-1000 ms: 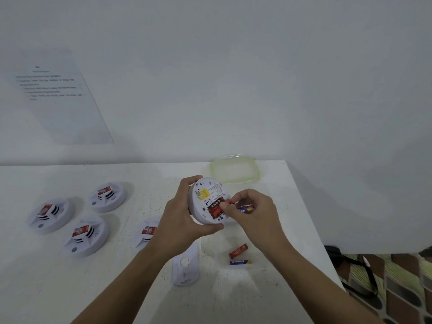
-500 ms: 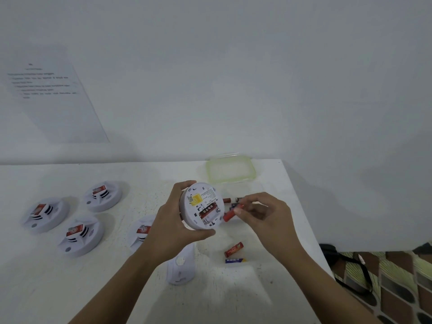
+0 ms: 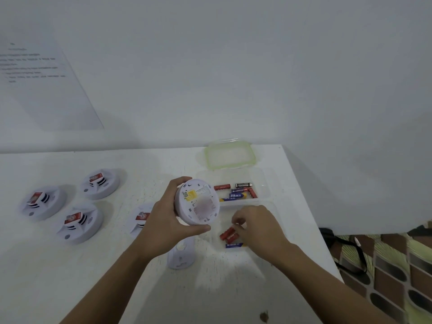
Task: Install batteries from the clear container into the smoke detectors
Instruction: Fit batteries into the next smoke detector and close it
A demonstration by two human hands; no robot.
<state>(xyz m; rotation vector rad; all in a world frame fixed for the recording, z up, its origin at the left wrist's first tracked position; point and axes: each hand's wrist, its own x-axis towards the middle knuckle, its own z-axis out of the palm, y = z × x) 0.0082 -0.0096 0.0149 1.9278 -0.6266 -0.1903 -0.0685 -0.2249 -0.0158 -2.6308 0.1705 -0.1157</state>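
Left hand: clamped on the detector and holding it clear above the table. The thumb lies under the lower rim and the fingers wrap over the top rim.
Detector: tilted, flat underside towards the camera, with a yellow label near its upper left. The middle of the underside is blurred.
Right hand: lowered to the table just right of the detector, knuckles up, fingers curled. Their tips are on the upper end of the red batteries. Whether they pinch one or only touch cannot be told.
Hands: apart, with the detector's rim between them.
Blue battery: lies flat just below the red ones, untouched.
Container: clear, open, on the table behind the right hand, with several red, blue and dark batteries lying inside.
Lid: green-rimmed, flat on the table behind the container.
Other detectors: four on the table to the left, at and, the last partly hidden by the left hand.
Cover: white, on the table under the left wrist.
Paper: on the wall at the left, text unreadable.
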